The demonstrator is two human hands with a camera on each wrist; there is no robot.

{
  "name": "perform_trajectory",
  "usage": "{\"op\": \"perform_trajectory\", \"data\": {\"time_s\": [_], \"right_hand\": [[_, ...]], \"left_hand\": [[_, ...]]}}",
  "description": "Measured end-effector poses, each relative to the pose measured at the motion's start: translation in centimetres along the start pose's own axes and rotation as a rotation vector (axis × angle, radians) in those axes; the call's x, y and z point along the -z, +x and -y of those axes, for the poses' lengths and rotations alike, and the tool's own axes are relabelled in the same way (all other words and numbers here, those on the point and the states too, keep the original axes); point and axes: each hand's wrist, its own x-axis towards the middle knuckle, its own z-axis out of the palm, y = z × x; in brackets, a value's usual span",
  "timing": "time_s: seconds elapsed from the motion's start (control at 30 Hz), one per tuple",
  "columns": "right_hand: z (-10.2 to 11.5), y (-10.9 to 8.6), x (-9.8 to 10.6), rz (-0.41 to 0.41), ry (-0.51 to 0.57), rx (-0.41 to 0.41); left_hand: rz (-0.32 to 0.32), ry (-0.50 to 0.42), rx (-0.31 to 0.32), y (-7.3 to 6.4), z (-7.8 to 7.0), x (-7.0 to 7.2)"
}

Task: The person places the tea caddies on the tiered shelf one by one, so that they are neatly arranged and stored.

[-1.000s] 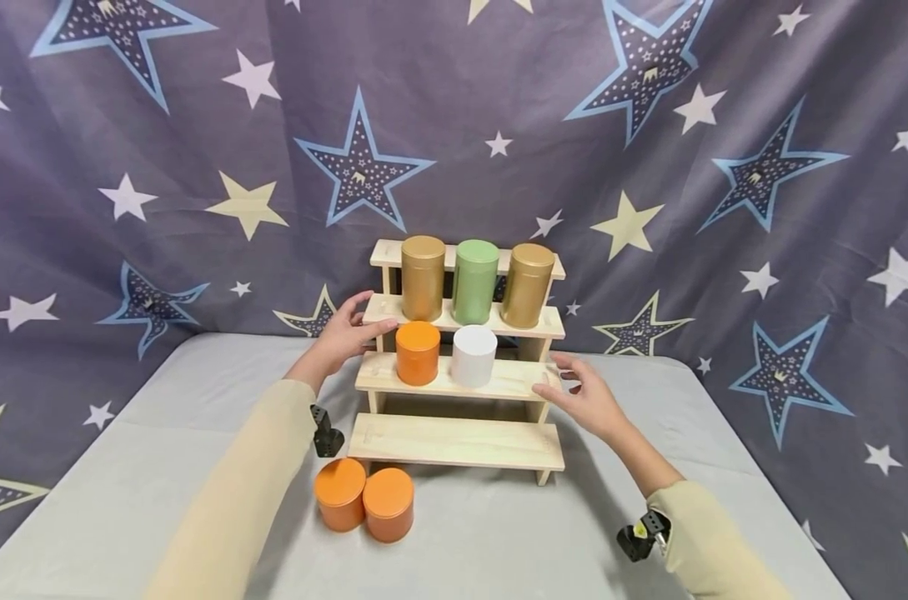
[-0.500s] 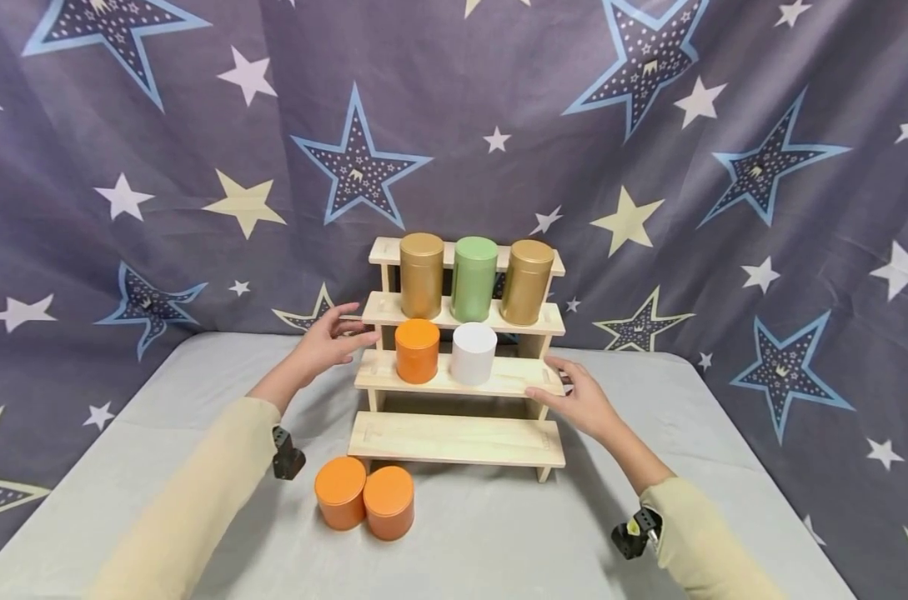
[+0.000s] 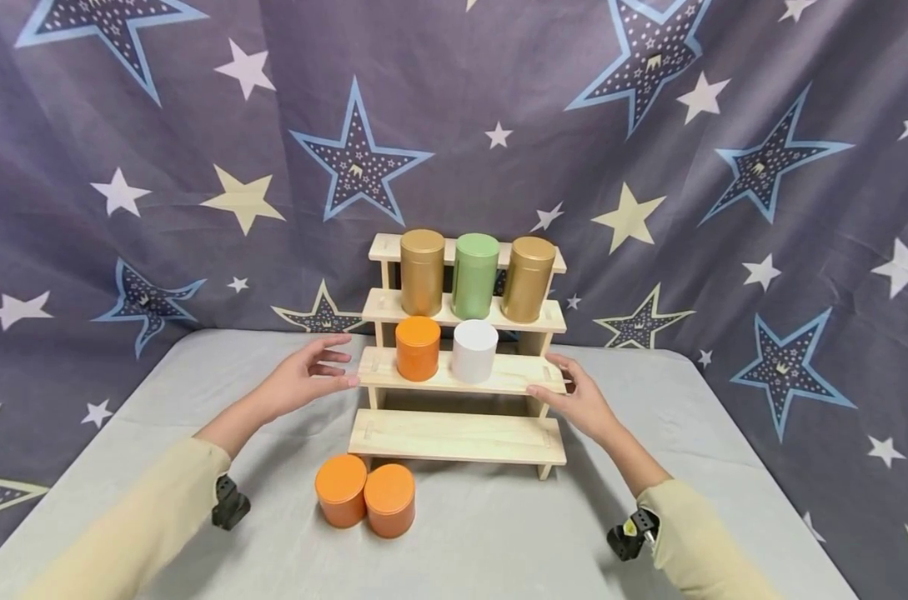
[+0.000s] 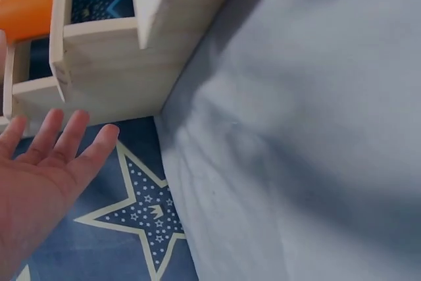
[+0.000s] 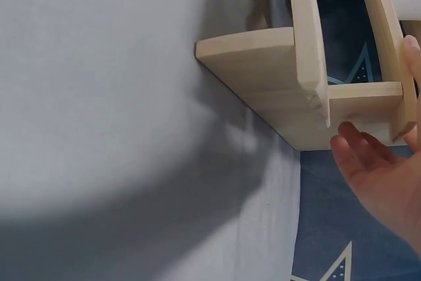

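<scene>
A stepped wooden display shelf (image 3: 457, 436) stands on the cloth-covered surface, holding several round lidded tins. My right hand (image 3: 584, 404) grips the right end of its second-lowest board, thumb at the front edge and other fingers around the end. In the right wrist view, that hand's fingers (image 5: 365, 156) are by the side panel. My left hand (image 3: 296, 382) is spread beside the left end of that board, thumb tip close to it; contact cannot be told. On this board stand an orange tin (image 3: 418, 350) and a white tin (image 3: 474, 352).
Two gold tins (image 3: 422, 275) (image 3: 529, 281) flank a green tin (image 3: 475, 277) on the step above. Two orange tins (image 3: 341, 492) (image 3: 389, 502) stand touching on the grey cloth (image 3: 499, 542), front left of the shelf. A star-patterned curtain (image 3: 454, 100) hangs behind.
My left hand has come off the upper step's left end and moved down and left to beside the board below. My right hand has moved slightly inward onto the board's right end.
</scene>
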Motion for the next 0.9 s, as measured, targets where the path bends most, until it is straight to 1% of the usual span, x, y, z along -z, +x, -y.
{"op": "perform_trajectory", "data": {"time_s": [0.03, 0.2, 0.27, 0.4, 0.6, 0.8, 0.9], "right_hand": [[0.3, -0.2, 0.0, -0.001, 0.017, 0.001], [0.1, -0.3, -0.3, -0.019, 0.113, -0.005], [-0.5, -0.2, -0.5, -0.029, 0.145, -0.004], [-0.6, -0.2, -0.7, -0.036, 0.176, -0.005], [-0.7, -0.1, -0.9, -0.048, 0.213, -0.006], [-1.0, 0.0, -1.1, -0.053, 0.255, -0.012], [-1.1, -0.1, -1.2, -0.054, 0.259, -0.017]], "left_hand": [[0.005, 0.011, -0.007, -0.4, 0.1, -0.1], [0.044, 0.058, -0.06, -2.5, 0.3, -0.6], [0.067, 0.057, -0.071, -3.3, 0.4, -1.0], [0.124, 0.03, -0.076, -4.7, 0.6, -1.8], [0.19, 0.011, -0.082, -6.3, 1.1, -2.8], [0.222, -0.018, -0.099, -7.7, 1.7, -3.5], [0.238, -0.037, -0.103, -8.2, 2.0, -3.9]]}}
